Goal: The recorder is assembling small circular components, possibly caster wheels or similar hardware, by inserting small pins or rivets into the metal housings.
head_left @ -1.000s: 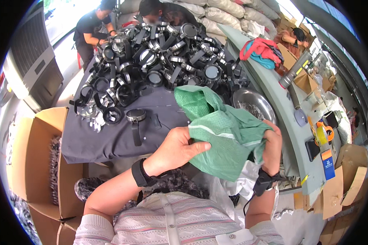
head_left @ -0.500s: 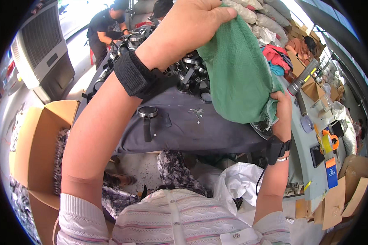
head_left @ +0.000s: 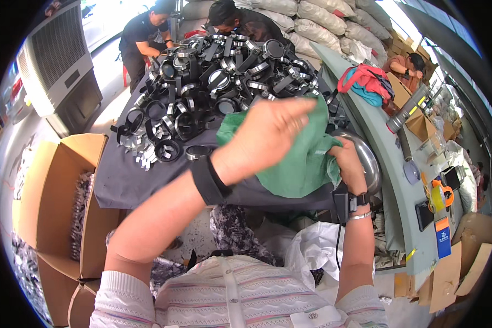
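Observation:
My left hand (head_left: 268,134) is raised close to the camera and grips the upper part of a green cloth (head_left: 300,158). My right hand (head_left: 347,164) clutches the same cloth at its right edge, just in front of a round metal bowl (head_left: 369,164). The cloth hangs over the near edge of a table covered in dark grey fabric (head_left: 131,183). Behind the cloth lies a big heap of black and silver ring-shaped parts with straps (head_left: 224,71). Both wrists wear black bands.
Open cardboard boxes (head_left: 54,186) holding shiny parts stand at my left. A grey-green bench (head_left: 393,180) on the right carries a tape roll (head_left: 437,194), a phone and bundled clothes (head_left: 366,82). Two people (head_left: 147,33) work at the table's far end. White sacks (head_left: 322,13) are stacked behind.
My left hand rose high with the cloth half a second ago and has come down again. The cloth now hangs lower, between both hands over the table edge.

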Action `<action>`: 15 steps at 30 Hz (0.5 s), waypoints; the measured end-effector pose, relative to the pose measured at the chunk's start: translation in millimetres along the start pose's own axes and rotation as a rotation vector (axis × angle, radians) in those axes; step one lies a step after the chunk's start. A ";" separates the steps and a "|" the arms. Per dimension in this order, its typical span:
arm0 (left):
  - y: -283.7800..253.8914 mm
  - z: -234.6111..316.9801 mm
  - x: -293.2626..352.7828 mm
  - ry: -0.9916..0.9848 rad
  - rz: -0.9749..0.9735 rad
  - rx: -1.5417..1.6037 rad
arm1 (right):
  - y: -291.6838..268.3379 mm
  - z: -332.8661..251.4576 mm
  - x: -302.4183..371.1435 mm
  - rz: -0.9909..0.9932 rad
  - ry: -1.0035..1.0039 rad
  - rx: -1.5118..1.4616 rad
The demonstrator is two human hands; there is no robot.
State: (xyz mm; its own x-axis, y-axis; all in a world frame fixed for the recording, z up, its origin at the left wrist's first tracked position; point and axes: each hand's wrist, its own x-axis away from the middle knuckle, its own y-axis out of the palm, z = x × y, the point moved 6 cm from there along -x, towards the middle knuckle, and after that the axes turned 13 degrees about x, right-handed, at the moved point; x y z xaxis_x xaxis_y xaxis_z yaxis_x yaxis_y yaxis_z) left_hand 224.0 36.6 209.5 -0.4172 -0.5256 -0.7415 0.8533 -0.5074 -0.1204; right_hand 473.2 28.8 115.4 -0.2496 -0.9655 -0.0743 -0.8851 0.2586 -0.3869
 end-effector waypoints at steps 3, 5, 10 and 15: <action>39.4 10.2 31.6 0.101 -0.167 -0.164 | -8.1 18.6 -0.4 0.024 0.019 0.066; 65.2 14.9 50.0 -0.033 -0.431 -0.271 | -15.8 29.1 8.9 0.042 0.080 0.064; 101.0 3.0 74.4 0.119 -0.488 -0.470 | -51.7 -19.3 51.6 0.353 -0.174 0.627; 112.8 -2.9 77.2 0.186 -0.475 -0.568 | 8.6 -130.8 104.3 -0.154 -0.492 -0.106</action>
State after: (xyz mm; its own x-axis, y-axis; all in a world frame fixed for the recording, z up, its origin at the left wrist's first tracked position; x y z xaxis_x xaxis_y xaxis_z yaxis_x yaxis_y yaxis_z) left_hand 289.0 -59.2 136.8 -0.7632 -0.1889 -0.6180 0.6459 -0.1950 -0.7381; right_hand 388.2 -65.6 224.5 0.0773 -0.8863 -0.4567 -0.9384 0.0900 -0.3335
